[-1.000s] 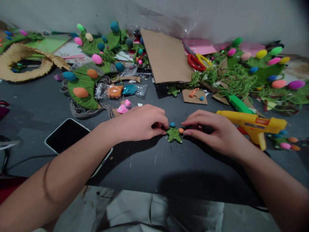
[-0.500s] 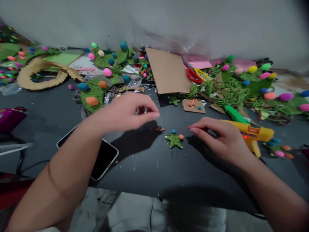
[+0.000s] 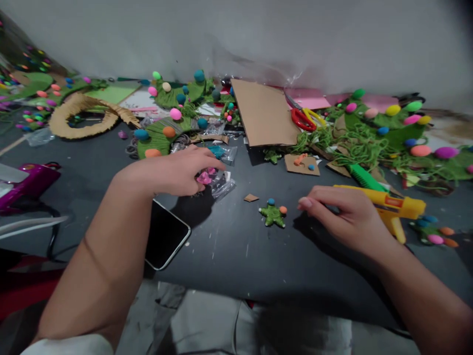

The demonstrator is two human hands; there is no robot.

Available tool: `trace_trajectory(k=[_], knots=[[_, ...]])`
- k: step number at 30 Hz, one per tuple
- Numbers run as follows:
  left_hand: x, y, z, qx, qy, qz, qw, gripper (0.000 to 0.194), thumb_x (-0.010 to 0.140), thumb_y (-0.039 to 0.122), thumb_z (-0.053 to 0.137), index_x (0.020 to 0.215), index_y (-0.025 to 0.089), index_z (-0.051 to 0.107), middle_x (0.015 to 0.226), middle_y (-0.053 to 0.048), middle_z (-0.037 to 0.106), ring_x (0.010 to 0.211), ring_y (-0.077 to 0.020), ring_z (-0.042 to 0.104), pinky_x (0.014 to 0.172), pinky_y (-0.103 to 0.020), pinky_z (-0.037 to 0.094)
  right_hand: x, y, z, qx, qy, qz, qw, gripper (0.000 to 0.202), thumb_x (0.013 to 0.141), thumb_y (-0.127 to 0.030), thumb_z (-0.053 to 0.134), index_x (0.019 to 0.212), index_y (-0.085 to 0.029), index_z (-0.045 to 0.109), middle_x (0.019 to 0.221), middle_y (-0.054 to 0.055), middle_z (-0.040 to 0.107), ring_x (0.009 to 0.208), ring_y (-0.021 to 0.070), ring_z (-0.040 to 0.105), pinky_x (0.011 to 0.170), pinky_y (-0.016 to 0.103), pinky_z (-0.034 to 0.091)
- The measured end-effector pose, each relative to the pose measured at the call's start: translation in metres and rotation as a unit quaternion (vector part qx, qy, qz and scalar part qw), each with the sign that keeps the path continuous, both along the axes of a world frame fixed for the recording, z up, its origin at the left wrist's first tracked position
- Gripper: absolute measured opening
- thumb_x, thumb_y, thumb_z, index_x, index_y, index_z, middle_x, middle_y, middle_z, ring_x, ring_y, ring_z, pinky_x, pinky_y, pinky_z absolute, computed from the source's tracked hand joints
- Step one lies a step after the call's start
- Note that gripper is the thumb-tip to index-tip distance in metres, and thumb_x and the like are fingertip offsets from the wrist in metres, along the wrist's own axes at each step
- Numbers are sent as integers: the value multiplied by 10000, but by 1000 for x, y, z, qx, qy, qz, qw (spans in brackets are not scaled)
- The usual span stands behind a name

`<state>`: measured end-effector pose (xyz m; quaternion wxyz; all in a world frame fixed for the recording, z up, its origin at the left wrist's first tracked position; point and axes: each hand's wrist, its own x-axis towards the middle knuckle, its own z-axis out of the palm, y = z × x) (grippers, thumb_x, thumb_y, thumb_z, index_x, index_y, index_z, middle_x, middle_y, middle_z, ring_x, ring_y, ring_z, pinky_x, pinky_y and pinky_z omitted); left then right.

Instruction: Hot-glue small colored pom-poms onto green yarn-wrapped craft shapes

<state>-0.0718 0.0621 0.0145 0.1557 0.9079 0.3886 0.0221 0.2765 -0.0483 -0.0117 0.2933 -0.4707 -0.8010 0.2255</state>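
My left hand (image 3: 179, 170) is over a small clear plastic packet with pink clay (image 3: 206, 176) in it. Its fingers are apart around the pink lump, and whether they grip it is unclear. Beside my right hand (image 3: 342, 214), whose thumb and index finger are closed together with nothing visible between them, lies a small green yarn-wrapped star (image 3: 272, 215). The star has white-tipped points, one carrying a blue ball and another an orange ball. A diamond-shaped scrap of cardboard (image 3: 251, 197) rests left of the star.
A yellow glue gun (image 3: 406, 204) lies behind my right hand, near another decorated star (image 3: 430, 231). A phone (image 3: 168, 236) is under my left forearm. Cardboard (image 3: 264, 113), red-and-yellow scissors (image 3: 303, 120), green yarn (image 3: 354, 138) and a tan ring (image 3: 59, 118) line the back.
My left hand has moved left and down onto the packet with pink clay. My right hand stays beside the star, fingers closed. The view has turned slightly left.
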Motion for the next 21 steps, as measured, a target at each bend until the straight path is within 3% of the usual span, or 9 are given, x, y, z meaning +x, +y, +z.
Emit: trace_trajectory(k=[3,6,9,11,13,17,21], knots=[[7,3,-5,0,78,-1,997,370,813,259,666,1162,266,790,1181,-96,720,1122,-289,623,969,-398,490,2,0,2,7,-1,-13,1000,416,1030,-488,601,708,-229,647,641,8,619,578,153,556,561,310,421],[13,3,-2,8,47,26,999,218,847,375,706,982,222,783,1262,-120,688,1195,-342,591,1034,-480,455,1,0,4,10,0,-16,1000,415,1029,-490,599,706,-236,649,630,12,620,571,158,564,546,317,423],[24,-9,6,21,-49,24,998,249,895,407,693,1044,216,753,1294,-113,685,1198,-312,606,1019,-424,461,-2,1,4,16,15,-21,1000,343,1027,-416,625,736,-237,656,666,11,648,585,152,580,567,317,451],[38,-22,12,6,-110,13,994,270,938,368,657,1151,218,726,1212,-87,719,1083,-245,655,947,-355,482,-5,2,3,18,43,-28,999,197,1009,-357,659,850,-249,703,772,21,712,664,166,638,616,318,503],[54,-36,14,-8,-150,-3,989,200,943,326,652,1094,218,728,1086,-48,744,980,-204,669,878,-313,485,-9,1,2,11,81,-25,996,75,982,-334,700,980,-265,732,896,38,758,782,197,696,675,335,558],[80,-54,9,-5,-198,-22,980,211,914,241,652,1109,203,724,998,-37,690,908,-178,640,833,-297,486,-19,-4,1,-62,151,-21,986,105,946,-350,753,1013,-271,737,999,46,782,866,213,744,739,351,626],[87,-55,-2,-2,-225,-18,974,231,888,228,696,1109,169,730,1026,-53,657,906,-166,628,814,-292,496,-28,-5,1,-145,252,-74,954,152,905,-325,801,958,-250,680,859,14,762,724,169,751,679,299,654]])
